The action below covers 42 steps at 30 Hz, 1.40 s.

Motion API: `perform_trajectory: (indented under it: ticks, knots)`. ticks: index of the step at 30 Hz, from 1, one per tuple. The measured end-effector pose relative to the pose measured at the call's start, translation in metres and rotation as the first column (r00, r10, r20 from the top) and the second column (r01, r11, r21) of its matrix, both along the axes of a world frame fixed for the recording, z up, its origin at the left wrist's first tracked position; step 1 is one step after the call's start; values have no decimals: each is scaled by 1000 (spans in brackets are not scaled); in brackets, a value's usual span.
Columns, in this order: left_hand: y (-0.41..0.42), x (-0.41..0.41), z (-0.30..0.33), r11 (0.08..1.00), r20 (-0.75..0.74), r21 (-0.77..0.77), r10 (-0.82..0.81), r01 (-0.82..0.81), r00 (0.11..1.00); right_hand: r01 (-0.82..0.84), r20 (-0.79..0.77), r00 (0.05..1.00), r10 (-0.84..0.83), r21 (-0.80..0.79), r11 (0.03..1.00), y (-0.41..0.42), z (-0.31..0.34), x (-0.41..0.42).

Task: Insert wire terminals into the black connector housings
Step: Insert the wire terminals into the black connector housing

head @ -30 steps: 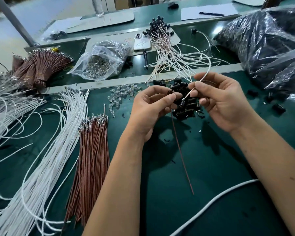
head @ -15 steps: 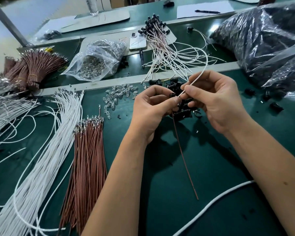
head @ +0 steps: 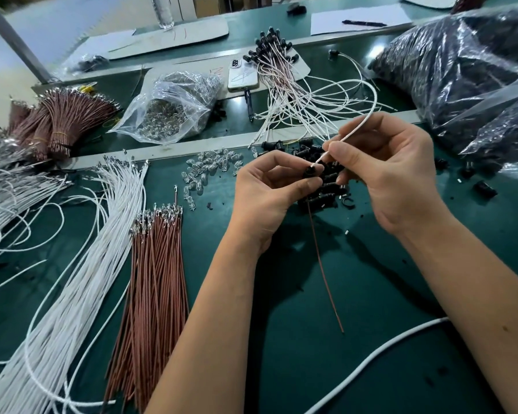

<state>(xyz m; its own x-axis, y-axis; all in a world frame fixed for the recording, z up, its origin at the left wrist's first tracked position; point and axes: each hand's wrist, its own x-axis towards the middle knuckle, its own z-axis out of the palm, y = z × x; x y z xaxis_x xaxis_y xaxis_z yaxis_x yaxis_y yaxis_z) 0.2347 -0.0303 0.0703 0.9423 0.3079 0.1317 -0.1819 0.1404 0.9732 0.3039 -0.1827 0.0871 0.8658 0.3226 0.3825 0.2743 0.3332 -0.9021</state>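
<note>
Hands: while our left hand point(head: 269, 192) pinches a black connector housing point(head: 310, 172) between thumb and curled fingers at the centre of the frame, our right hand point(head: 392, 171) pinches a white wire point(head: 358, 130) between thumb and forefinger just above it.
White wire: its lower end meets the top of the housing; whether the terminal is seated we cannot tell. The rest arcs up and back toward the upper right.
Brown wire: we see one brown wire point(head: 323, 264) hanging from the housing, running down toward the lower centre of the frame.
Loose housings: a small heap of black housings point(head: 329, 192) lies on the green table point(head: 341, 324) directly behind and under our hands.
Left of frame: a fan of white wires point(head: 72, 279) and, just right of it, a bundle of brown wires point(head: 153, 279) with metal terminals at the top ends.
Upper centre: finished assemblies point(head: 281, 70) with black heads lie beside a phone point(head: 243, 74); a clear bag point(head: 174, 112) of small parts sits to their left.
Upper left: tied brown wire bunches point(head: 63, 121).
Upper right: dark plastic bags point(head: 461, 70).
Middle: clear bulbs point(head: 210, 168) scattered left of our left hand.
</note>
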Motion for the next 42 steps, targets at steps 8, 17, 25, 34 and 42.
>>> perform_trajectory:
  ticks: [8,17,25,34,42]
  knots:
    - [2,0,0,1000,-4,8,21,-21,1000,41,139,990,-28,-90,995,-2,1,2]
    - [3,1,-2,997,-31,76,31,-29,999,161,310,947,-78,-250,955,-4,-1,3]
    - [3,3,-5,988,-36,151,37,-31,999,236,371,923,-102,-337,911,-5,0,3]
    - [5,5,-6,985,-14,167,53,-50,999,193,267,958,-102,-343,919,-8,-2,11]
    - [4,6,-7,970,5,226,87,-86,996,210,244,961,-127,-352,912,-5,-6,9]
